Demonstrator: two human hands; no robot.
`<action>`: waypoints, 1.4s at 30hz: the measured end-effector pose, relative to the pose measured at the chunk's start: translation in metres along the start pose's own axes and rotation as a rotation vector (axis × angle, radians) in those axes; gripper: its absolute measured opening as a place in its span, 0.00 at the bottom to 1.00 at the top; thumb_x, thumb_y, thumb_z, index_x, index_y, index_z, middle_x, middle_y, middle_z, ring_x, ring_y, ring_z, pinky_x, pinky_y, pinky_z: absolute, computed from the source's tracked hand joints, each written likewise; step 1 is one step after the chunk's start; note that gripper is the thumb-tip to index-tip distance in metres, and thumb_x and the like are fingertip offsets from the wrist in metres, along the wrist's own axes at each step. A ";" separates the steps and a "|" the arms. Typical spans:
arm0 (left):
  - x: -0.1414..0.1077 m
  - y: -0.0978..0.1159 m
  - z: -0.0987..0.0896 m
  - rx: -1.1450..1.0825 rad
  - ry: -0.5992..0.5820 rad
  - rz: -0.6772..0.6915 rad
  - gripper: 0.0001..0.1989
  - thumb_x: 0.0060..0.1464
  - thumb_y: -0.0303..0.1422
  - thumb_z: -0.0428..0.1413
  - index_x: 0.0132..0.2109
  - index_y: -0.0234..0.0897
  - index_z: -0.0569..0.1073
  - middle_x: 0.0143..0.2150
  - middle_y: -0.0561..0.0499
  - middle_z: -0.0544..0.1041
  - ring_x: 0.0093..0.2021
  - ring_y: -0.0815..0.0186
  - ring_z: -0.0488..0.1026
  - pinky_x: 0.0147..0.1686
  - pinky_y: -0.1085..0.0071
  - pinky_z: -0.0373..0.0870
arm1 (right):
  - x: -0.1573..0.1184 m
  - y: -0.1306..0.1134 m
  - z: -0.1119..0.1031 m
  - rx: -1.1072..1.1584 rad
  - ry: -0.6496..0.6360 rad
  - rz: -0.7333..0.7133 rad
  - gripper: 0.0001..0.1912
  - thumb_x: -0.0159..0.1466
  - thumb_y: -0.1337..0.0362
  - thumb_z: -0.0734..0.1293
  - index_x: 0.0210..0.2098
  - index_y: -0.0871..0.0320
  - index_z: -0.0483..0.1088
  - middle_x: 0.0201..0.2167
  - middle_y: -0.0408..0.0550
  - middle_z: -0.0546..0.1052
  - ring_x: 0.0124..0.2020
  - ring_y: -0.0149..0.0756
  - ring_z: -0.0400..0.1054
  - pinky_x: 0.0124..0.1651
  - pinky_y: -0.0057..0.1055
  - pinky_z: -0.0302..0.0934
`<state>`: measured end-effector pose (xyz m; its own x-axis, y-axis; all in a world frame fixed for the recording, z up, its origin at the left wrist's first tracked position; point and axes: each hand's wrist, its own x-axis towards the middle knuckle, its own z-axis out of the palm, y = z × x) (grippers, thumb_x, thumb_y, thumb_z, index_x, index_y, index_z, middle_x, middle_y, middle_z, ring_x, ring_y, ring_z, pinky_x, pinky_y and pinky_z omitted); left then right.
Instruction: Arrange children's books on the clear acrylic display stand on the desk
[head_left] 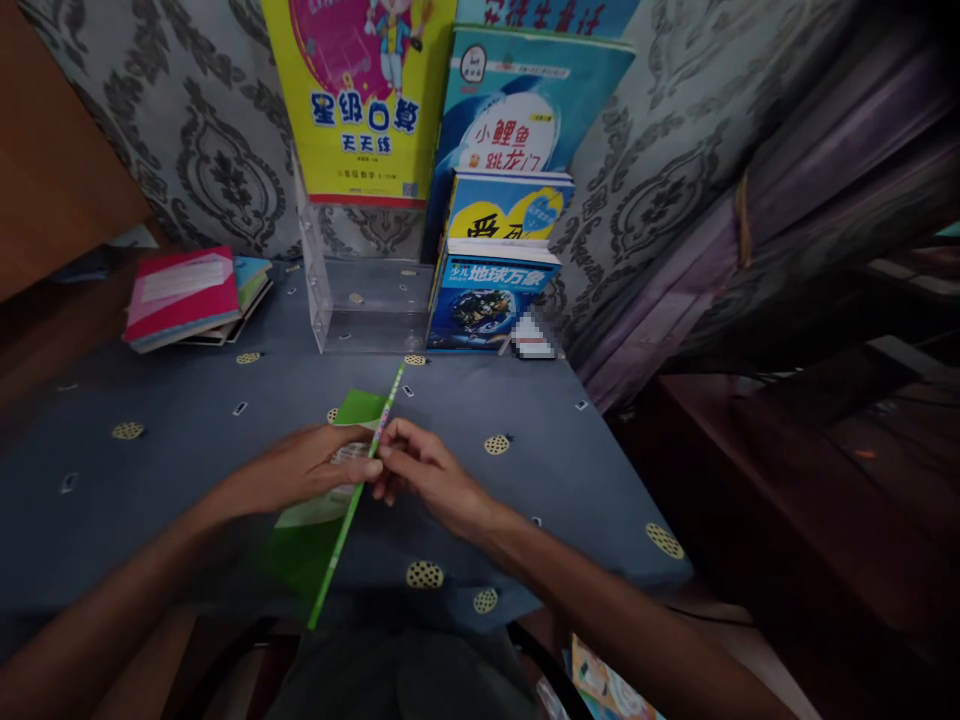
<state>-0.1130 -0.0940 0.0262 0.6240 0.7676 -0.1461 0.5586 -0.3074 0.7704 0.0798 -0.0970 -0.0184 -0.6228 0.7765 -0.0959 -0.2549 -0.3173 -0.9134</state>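
A thin green book (pixel 307 545) stands tilted between my hands, its narrow spine turned up towards me. My left hand (pixel 334 462) grips it from the left, with the thumb against the spine and the other fingers over the cover. From the right, my right hand (pixel 416 462) pinches the same book near the middle of the spine, its fingers curled. Beyond them a clear acrylic book stand (pixel 319 290) holds several upright books, among them a blue book with a globe picture (pixel 480 305) in front.
On the left of the patterned tablecloth (pixel 187 430) lies a small stack of books with a pink one (pixel 180 290) on top. A yellow workbook (pixel 367 130) leans upright at the back. A purple curtain (pixel 690 270) hangs right of the table. Another colourful book (pixel 607 685) shows below the front edge.
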 end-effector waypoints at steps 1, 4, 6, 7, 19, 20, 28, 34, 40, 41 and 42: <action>-0.002 0.001 -0.005 -0.079 -0.018 -0.011 0.21 0.63 0.49 0.49 0.48 0.41 0.79 0.40 0.51 0.81 0.41 0.60 0.77 0.43 0.67 0.72 | 0.004 0.001 0.004 -0.040 -0.013 -0.035 0.19 0.59 0.48 0.72 0.33 0.54 0.63 0.25 0.37 0.72 0.25 0.28 0.69 0.28 0.25 0.62; -0.009 -0.003 -0.011 -0.254 0.026 -0.090 0.18 0.60 0.46 0.54 0.48 0.41 0.79 0.40 0.51 0.82 0.42 0.58 0.78 0.40 0.68 0.74 | 0.016 0.005 0.007 -0.148 -0.037 -0.123 0.16 0.61 0.51 0.71 0.36 0.53 0.64 0.28 0.37 0.72 0.28 0.29 0.69 0.33 0.28 0.65; -0.014 -0.010 -0.012 -0.359 0.113 -0.162 0.18 0.57 0.46 0.57 0.50 0.43 0.79 0.39 0.50 0.82 0.40 0.58 0.79 0.36 0.69 0.75 | 0.024 0.007 0.003 -0.224 0.021 -0.192 0.14 0.61 0.54 0.70 0.40 0.53 0.65 0.29 0.38 0.71 0.29 0.29 0.69 0.36 0.30 0.66; -0.017 -0.013 -0.012 -0.413 0.151 -0.194 0.19 0.56 0.46 0.58 0.51 0.43 0.79 0.39 0.50 0.83 0.39 0.58 0.79 0.34 0.69 0.75 | 0.029 0.009 -0.002 -0.271 0.082 -0.226 0.13 0.61 0.56 0.70 0.42 0.52 0.65 0.30 0.38 0.71 0.30 0.30 0.68 0.38 0.31 0.67; -0.019 -0.025 -0.011 -0.959 0.401 -0.177 0.33 0.48 0.43 0.65 0.59 0.37 0.70 0.48 0.41 0.82 0.44 0.50 0.81 0.42 0.58 0.79 | 0.051 0.011 -0.042 0.122 0.227 -0.113 0.32 0.48 0.45 0.78 0.45 0.57 0.72 0.46 0.51 0.81 0.47 0.45 0.76 0.55 0.43 0.69; -0.016 -0.029 -0.008 -0.972 0.410 -0.170 0.34 0.47 0.43 0.65 0.60 0.37 0.69 0.48 0.41 0.82 0.44 0.51 0.81 0.42 0.59 0.79 | 0.049 0.009 -0.045 0.139 0.245 -0.109 0.31 0.47 0.46 0.79 0.43 0.57 0.73 0.44 0.51 0.82 0.46 0.46 0.77 0.53 0.43 0.71; 0.002 -0.068 0.009 -0.741 0.330 -0.308 0.37 0.50 0.49 0.63 0.61 0.40 0.60 0.39 0.50 0.80 0.35 0.62 0.79 0.31 0.70 0.74 | 0.047 0.003 -0.081 -0.012 0.316 -0.075 0.24 0.46 0.50 0.80 0.35 0.57 0.76 0.36 0.47 0.84 0.39 0.43 0.79 0.47 0.39 0.72; 0.011 -0.078 -0.004 0.215 0.429 -0.343 0.24 0.62 0.43 0.47 0.61 0.37 0.65 0.31 0.51 0.75 0.33 0.59 0.75 0.36 0.63 0.72 | 0.062 0.007 -0.102 -0.206 0.296 -0.031 0.26 0.44 0.47 0.79 0.32 0.60 0.76 0.30 0.48 0.83 0.32 0.42 0.78 0.39 0.38 0.72; 0.036 -0.086 -0.001 0.628 0.498 -0.120 0.16 0.64 0.33 0.44 0.54 0.36 0.70 0.53 0.41 0.76 0.54 0.53 0.71 0.55 0.54 0.68 | 0.065 0.001 -0.115 -0.702 0.371 -0.086 0.17 0.56 0.51 0.73 0.35 0.60 0.75 0.29 0.49 0.80 0.32 0.44 0.76 0.38 0.39 0.71; 0.039 -0.090 0.001 0.644 0.502 -0.103 0.16 0.64 0.32 0.45 0.55 0.36 0.69 0.54 0.40 0.75 0.55 0.52 0.71 0.55 0.53 0.68 | 0.062 -0.002 -0.116 -0.857 0.430 -0.096 0.15 0.59 0.54 0.71 0.38 0.60 0.75 0.29 0.50 0.80 0.33 0.44 0.76 0.39 0.41 0.71; 0.041 -0.093 0.003 0.642 0.507 -0.099 0.17 0.64 0.32 0.45 0.56 0.35 0.68 0.55 0.39 0.75 0.56 0.52 0.71 0.55 0.52 0.68 | 0.060 -0.004 -0.115 -1.017 0.500 -0.117 0.14 0.62 0.57 0.69 0.42 0.61 0.75 0.32 0.51 0.80 0.34 0.46 0.75 0.41 0.43 0.70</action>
<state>-0.1384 -0.0355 -0.0533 0.3190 0.9215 0.2217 0.8978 -0.3687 0.2410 0.1288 0.0137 -0.0659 -0.2119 0.9746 0.0721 0.5676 0.1828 -0.8028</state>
